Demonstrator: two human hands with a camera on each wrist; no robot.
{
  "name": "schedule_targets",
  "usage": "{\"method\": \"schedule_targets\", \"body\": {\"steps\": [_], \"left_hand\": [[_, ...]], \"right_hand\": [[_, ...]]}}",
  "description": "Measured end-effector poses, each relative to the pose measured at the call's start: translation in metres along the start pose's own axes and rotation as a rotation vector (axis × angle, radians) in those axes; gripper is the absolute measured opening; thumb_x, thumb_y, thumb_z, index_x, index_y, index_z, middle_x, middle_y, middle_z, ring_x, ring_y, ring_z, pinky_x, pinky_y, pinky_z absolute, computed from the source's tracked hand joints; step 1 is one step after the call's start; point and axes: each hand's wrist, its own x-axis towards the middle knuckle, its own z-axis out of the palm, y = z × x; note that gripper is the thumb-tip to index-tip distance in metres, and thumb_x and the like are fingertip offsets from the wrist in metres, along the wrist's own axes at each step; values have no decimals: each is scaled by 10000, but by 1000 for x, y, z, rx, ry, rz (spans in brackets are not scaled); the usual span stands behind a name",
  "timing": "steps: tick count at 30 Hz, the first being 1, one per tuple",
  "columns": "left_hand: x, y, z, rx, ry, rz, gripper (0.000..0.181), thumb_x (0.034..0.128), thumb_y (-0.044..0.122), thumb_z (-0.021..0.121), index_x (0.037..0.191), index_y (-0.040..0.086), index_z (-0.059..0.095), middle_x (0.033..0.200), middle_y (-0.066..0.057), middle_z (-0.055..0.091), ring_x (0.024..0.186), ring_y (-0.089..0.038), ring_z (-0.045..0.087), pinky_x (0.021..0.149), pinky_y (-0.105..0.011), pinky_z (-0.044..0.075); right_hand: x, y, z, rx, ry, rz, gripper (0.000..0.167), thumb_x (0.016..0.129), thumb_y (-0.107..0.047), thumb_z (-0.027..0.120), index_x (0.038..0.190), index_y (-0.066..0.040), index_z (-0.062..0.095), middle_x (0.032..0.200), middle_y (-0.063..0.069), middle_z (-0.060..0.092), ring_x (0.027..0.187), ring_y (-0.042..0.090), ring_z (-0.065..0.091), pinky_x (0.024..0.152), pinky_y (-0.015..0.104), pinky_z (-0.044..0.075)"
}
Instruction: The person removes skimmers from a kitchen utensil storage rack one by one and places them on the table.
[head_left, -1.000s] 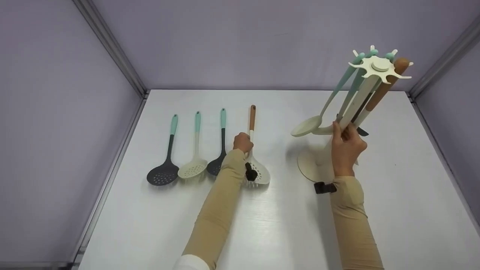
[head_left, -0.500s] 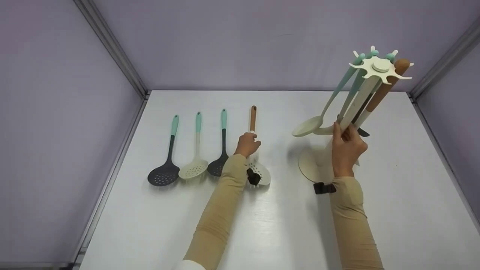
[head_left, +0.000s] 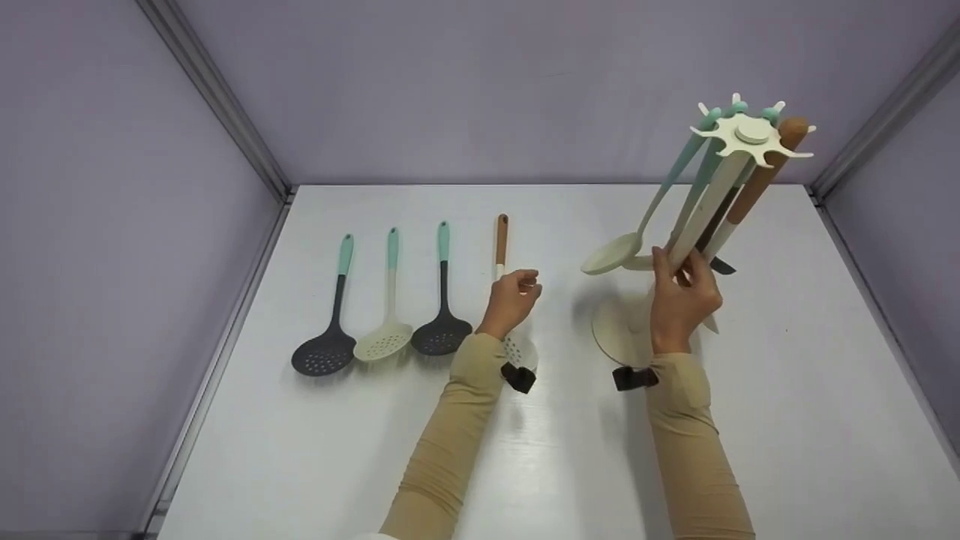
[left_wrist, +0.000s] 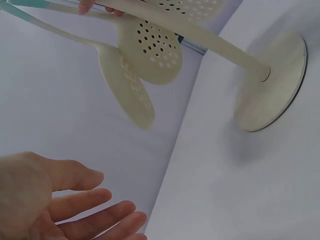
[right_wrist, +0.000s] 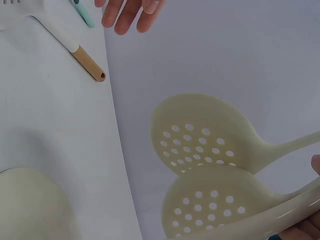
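My left hand [head_left: 511, 301] hovers over the brown-handled slotted turner [head_left: 502, 240], its fingers loosely bent and holding nothing. In the left wrist view, the left hand [left_wrist: 75, 205] shows spread fingers, apart from the stand's utensils. My right hand [head_left: 684, 301] pinches the cream pole [head_left: 711, 206] of a tilted utensil stand. From its top hooks hang mint-handled utensils and a brown-handled one [head_left: 754, 187]. Two pale slotted heads hang near the pole in the right wrist view, the upper one [right_wrist: 200, 115] overlapped by the lower. Its round base [left_wrist: 280, 82] appears in the left wrist view.
Left of the turner lie a black skimmer [head_left: 441, 336], a cream skimmer [head_left: 383, 342] and another black skimmer [head_left: 324, 354], all with mint handles. Lilac walls [head_left: 450, 90] border the white table [head_left: 525, 480] at the back and sides.
My left hand has come off the brown-handled turner and moved right, its fingers loosening. My right hand still grips the pole; hand and stand have shifted slightly left.
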Motion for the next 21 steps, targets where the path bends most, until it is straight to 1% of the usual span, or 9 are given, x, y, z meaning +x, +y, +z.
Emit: {"method": "schedule_targets", "body": {"steps": [2, 6, 8, 11, 17, 21], "left_hand": [[-4, 0, 0, -32, 2, 23, 328, 962, 97, 546, 1260, -35, 588, 1236, -213, 648, 1147, -306, 630, 992, -372, 529], [-15, -2, 5, -79, 22, 54, 313, 961, 77, 540, 1245, -42, 596, 1224, -218, 654, 1137, -309, 638, 988, -367, 535], [-20, -3, 8, -103, 30, 65, 307, 962, 73, 539, 1241, -40, 599, 1216, -221, 656, 1129, -306, 641, 978, -361, 542], [-28, -6, 14, -131, 41, 80, 295, 962, 73, 540, 1232, -27, 609, 1205, -209, 665, 1124, -299, 645, 971, -363, 546], [-42, -12, 24, -152, 76, 110, 267, 960, 65, 549, 1201, -19, 627, 1177, -188, 686, 1115, -290, 650, 971, -373, 544], [-50, -14, 31, -158, 88, 124, 251, 957, 56, 553, 1183, -17, 636, 1158, -176, 696, 1109, -280, 661, 965, -353, 549]], "right_hand": [[-2, -1, 2, 6, 25, 11, 283, 800, -128, 781, 1032, 23, 720, 954, 172, 716, 819, -83, 606, 758, 91, 537], [-4, -8, 4, 7, 59, 24, 265, 805, -86, 768, 1007, 75, 706, 963, 231, 715, 798, -97, 594, 745, 83, 534], [-4, -10, 4, 17, 68, 20, 242, 808, -70, 760, 986, 85, 707, 953, 247, 716, 778, -101, 592, 730, 69, 524], [-2, -8, 4, 32, 78, -4, 208, 807, -62, 759, 960, 73, 716, 932, 247, 721, 753, -107, 592, 708, 55, 510], [1, 3, 6, 49, 70, -49, 195, 810, -57, 756, 953, 69, 715, 922, 246, 724, 755, -117, 599, 702, 42, 500], [0, 0, 6, 46, 53, -62, 193, 821, -74, 752, 965, 51, 720, 947, 215, 735, 781, -114, 607, 718, 49, 509]]}}
